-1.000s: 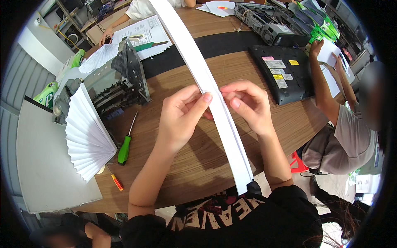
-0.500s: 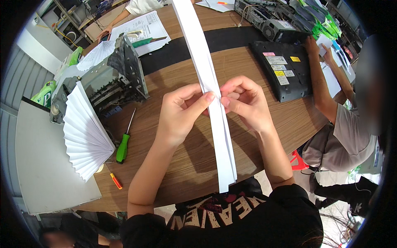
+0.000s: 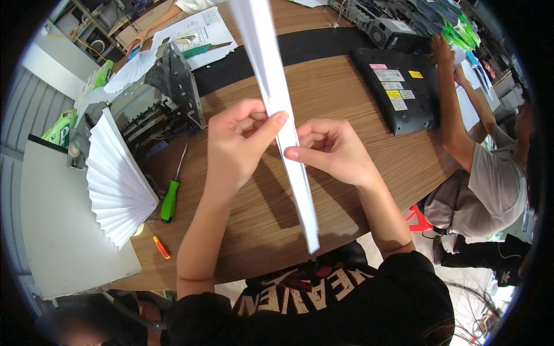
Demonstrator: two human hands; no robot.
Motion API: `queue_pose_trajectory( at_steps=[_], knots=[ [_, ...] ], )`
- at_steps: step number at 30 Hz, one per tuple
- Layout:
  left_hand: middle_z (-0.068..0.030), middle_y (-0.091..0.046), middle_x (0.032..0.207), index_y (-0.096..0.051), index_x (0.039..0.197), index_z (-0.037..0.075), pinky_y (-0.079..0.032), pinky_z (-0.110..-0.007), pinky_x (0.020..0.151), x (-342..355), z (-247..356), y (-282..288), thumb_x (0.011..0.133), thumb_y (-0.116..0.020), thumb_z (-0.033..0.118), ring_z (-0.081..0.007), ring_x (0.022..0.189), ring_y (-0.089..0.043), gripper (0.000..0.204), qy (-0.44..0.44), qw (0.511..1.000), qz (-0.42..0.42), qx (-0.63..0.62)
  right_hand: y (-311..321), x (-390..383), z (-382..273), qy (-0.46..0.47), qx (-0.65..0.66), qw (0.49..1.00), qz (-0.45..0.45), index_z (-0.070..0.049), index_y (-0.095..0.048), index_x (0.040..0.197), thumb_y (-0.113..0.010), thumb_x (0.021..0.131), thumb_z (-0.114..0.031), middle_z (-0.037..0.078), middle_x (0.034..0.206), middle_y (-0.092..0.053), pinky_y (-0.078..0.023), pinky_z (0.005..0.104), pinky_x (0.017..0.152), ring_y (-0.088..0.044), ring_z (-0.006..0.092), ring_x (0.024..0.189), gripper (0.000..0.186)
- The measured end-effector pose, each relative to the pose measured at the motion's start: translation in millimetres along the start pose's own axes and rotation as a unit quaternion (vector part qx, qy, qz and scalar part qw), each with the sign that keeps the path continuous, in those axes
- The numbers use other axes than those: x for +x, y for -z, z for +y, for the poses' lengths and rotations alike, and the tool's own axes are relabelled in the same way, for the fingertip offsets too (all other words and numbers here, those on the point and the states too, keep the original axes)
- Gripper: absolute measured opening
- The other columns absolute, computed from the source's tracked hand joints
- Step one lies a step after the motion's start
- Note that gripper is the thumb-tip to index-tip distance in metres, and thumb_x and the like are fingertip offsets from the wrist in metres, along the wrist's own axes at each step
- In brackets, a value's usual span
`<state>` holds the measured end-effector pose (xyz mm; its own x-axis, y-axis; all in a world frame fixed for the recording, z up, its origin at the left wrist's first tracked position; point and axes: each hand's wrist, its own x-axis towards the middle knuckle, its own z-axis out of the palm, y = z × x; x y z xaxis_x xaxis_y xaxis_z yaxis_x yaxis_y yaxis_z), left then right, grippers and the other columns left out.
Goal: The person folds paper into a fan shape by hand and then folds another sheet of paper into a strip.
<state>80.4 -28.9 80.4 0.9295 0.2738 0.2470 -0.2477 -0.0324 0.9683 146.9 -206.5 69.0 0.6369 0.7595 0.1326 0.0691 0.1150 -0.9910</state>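
Note:
A long, narrow strip of folded white paper (image 3: pixel 281 124) is held up over the table, slanting from the top edge down toward my body. My left hand (image 3: pixel 239 141) pinches it near the middle, thumb on top. Just below, my right hand (image 3: pixel 332 149) grips the same strip, its thumb laid across the front and its other fingers behind. The strip's upper end is blurred and cut off by the picture's edge. To the left, a pleated white paper fan (image 3: pixel 121 184) stands spread out against a machine part.
A green-handled screwdriver (image 3: pixel 169 200) and a small orange-yellow tool (image 3: pixel 161 247) lie on the left. Behind them stands a metal machine frame (image 3: pixel 153 98). A black laptop-like device (image 3: pixel 395 89) lies at right, beside another person's arms (image 3: pixel 453 109). A hand (image 3: pixel 136 41) rests near papers at far left.
The paper strip has turned more edge-on and its upper end has swung left. My right thumb has moved onto its front. Both hands have shifted slightly left.

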Motion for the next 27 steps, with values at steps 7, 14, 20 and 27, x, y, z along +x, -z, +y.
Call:
queue_pose_trajectory(
  at_steps=[7,14,20,27],
  knots=[
    [-0.0098,-0.072,0.083,-0.068,0.095,-0.006,-0.054,-0.023,0.068,5.3,7.2,7.9,0.089,-0.071,0.006,-0.0101,0.074,-0.067,0.014,0.076,0.993,-0.068,0.053,-2.9,0.8,1.1,-0.103,0.024,0.994,-0.006,0.003,-0.068,0.098,-0.070,0.091,-0.009,0.001,0.079,-0.069,-0.050,0.0212,0.065,-0.061,0.0049,0.071,0.014],
    [-0.0101,-0.072,0.084,-0.068,0.094,-0.006,-0.054,-0.023,0.068,5.0,-1.3,11.1,0.089,-0.070,0.005,-0.0104,0.074,-0.067,0.013,0.031,0.997,-0.040,0.066,-8.1,2.1,0.8,-0.087,0.004,0.996,-0.021,0.004,-0.067,0.093,-0.069,0.092,-0.010,0.003,0.078,-0.069,-0.054,0.0221,0.069,-0.063,0.0059,0.073,0.014],
    [-0.0101,-0.072,0.083,-0.067,0.095,-0.007,-0.055,-0.024,0.066,5.9,0.3,12.5,0.089,-0.070,0.006,-0.0118,0.074,-0.068,0.014,0.001,0.998,0.011,0.062,-14.6,3.1,14.2,-0.113,0.076,0.988,-0.077,0.004,-0.067,0.098,-0.070,0.090,-0.007,0.009,0.086,-0.073,-0.055,0.0254,0.076,-0.068,0.0113,0.081,0.014],
    [-0.0078,-0.071,0.079,-0.070,0.091,-0.005,-0.053,-0.021,0.061,7.9,4.3,20.6,0.088,-0.071,0.005,-0.0082,0.068,-0.065,0.011,-0.028,0.998,0.014,0.059,-5.5,6.1,10.6,-0.140,0.097,0.976,-0.134,0.007,-0.067,0.105,-0.068,0.089,0.000,0.013,0.092,-0.073,-0.057,0.0305,0.081,-0.071,0.0190,0.086,0.018]
  ],
)
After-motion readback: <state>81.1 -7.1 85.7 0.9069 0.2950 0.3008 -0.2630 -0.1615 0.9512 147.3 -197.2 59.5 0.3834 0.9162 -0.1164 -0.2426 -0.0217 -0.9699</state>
